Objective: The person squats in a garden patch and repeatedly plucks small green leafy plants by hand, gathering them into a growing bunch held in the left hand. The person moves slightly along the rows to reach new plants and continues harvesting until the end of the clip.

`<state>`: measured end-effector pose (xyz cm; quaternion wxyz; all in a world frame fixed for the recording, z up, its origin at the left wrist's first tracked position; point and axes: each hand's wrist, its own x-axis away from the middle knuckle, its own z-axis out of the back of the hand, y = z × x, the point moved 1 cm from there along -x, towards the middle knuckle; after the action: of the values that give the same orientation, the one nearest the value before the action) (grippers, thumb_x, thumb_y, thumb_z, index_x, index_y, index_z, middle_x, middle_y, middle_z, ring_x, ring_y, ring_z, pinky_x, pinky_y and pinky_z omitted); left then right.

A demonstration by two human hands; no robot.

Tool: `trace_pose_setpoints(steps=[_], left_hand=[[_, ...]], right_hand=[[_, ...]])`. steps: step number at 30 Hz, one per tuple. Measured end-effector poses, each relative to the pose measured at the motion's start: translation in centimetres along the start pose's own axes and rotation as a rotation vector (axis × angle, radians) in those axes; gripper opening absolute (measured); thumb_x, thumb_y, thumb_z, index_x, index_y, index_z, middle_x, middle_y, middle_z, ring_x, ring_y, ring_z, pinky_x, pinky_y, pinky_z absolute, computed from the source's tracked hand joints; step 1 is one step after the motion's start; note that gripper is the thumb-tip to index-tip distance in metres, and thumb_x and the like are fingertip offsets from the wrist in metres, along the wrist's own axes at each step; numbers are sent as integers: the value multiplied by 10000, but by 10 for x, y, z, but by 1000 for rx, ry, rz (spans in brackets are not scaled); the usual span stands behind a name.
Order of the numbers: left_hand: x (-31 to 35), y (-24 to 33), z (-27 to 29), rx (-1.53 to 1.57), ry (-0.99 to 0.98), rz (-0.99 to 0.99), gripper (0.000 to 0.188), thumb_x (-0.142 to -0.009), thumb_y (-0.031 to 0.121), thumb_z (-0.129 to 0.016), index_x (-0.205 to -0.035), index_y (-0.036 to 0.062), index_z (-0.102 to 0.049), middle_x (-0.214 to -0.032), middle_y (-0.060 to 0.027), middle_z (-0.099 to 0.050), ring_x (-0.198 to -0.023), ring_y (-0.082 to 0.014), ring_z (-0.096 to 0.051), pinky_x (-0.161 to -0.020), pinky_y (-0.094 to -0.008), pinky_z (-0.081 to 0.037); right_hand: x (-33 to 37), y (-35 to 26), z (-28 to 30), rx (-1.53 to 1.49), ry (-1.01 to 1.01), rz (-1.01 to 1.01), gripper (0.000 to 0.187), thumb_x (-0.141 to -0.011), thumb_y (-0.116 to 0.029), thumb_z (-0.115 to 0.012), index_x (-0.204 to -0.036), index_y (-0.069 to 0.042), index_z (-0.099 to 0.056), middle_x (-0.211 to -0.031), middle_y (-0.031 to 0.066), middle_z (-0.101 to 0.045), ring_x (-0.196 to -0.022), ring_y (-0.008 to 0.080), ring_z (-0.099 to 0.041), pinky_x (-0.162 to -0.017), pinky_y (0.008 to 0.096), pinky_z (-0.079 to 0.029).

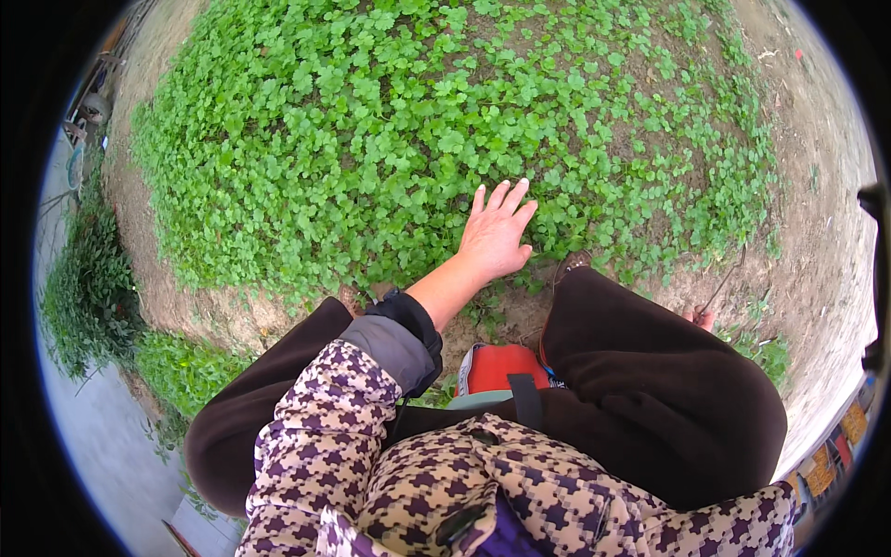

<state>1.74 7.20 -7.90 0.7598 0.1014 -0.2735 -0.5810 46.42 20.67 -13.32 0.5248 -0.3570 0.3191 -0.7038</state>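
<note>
My left hand [498,227] reaches out over low green leafy plants [371,139], palm down with the fingers spread. Nothing is in it, and its fingertips are at the edge of the foliage. Past my right knee, only a small part of my right hand [703,318] shows. A thin dark stick-like tool [726,281] slants up and away from its fingers toward the bed's right edge. My right leg hides the rest of that hand, and the tool's exact kind does not show.
I am low, knees apart, in dark trousers [650,371]. A red container-like object [501,368] sits between my legs. Bare soil [817,167] borders the plants on the right. At the left stand a dark bush [88,288] and grey paving [102,446].
</note>
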Motion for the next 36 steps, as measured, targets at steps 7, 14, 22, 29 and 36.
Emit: trace_pose_setpoints(steps=[7, 14, 22, 29, 36], left_hand=[[10, -17, -16, 17, -192, 169, 511, -734, 324, -717, -1121, 9, -606, -1120, -141, -578, -1169, -299, -493, -1121, -501, -239], [4, -22, -13, 266, -135, 345, 588, -763, 459, -676, -1154, 23, -620, -1193, -165, -556, -1174, -331, -482, -1112, -457, -266], [-6, -13, -16, 127, -26, 285, 679, -795, 479, -643, -1262, -4, -547, -1452, -209, -324, -1258, -376, -392, -1078, -468, -296], [-11, -13, -12, 23, -116, 333, 639, -775, 456, -658, -1204, -13, -593, -1447, -181, -349, -1221, -330, -429, -1050, -438, -319], [-12, -12, -7, -94, -154, 284, 615, -755, 446, -678, -1147, -24, -617, -1395, -160, -418, -1140, -300, -471, -1008, -413, -348]], right_hand=[[27, -156, -59, 216, -642, 236, 259, -939, -81, -554, -1197, -54, -561, -650, -10, -500, -521, 56, -469, -494, 210, -386], [39, -178, -139, 359, -897, 482, 347, -914, -87, -572, -1261, -79, -554, -879, 157, -654, -705, 235, -646, -659, 320, -518], [51, -150, -174, 302, -894, 601, 353, -923, -81, -569, -1276, -81, -552, -948, 184, -665, -707, 210, -634, -677, 297, -498], [59, -150, -178, 424, -911, 445, 362, -900, -120, -586, -1261, -109, -558, -946, 203, -660, -811, 359, -663, -691, 392, -543], [62, -151, -180, 356, -887, 445, 356, -931, -90, -561, -1286, -118, -555, -650, 98, -541, -553, 127, -471, -551, 286, -436]])
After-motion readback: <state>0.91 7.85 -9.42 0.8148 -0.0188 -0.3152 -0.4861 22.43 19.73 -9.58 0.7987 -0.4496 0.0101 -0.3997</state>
